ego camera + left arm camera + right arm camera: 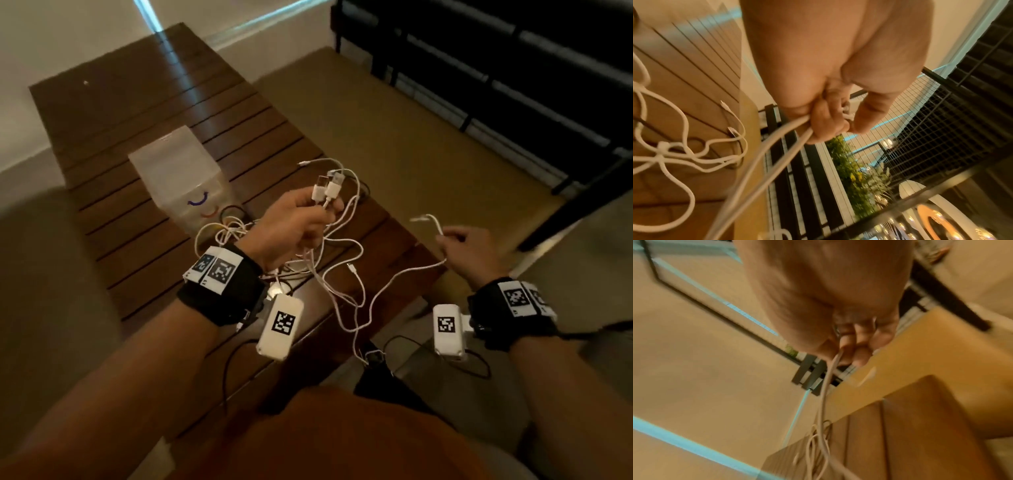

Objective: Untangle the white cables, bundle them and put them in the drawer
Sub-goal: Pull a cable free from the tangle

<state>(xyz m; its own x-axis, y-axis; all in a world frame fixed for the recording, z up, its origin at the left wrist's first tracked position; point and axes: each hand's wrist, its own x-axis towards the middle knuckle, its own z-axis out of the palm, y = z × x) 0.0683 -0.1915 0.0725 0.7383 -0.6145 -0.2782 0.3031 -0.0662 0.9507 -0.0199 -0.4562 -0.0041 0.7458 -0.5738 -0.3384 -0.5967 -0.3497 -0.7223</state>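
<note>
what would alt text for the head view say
A person's left hand grips the USB plugs of tangled white cables above a slatted wooden table, while the right hand pinches one cable end to the side. A translucent drawer box stands on the table.

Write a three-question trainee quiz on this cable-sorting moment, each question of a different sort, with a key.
1. True or false: the left hand grips two USB plug ends of the white cables.
2. Multiple choice: the right hand pinches
A. a black cable
B. a single white cable near its small connector
C. the clear drawer box
3. Fill in: the clear plastic drawer box stands on the slatted wooden ____.

Key
1. True; two plugs stick up above the fingers.
2. B; the connector end juts out to the left of the fingers.
3. Table; the box stands behind the cable tangle.
</note>
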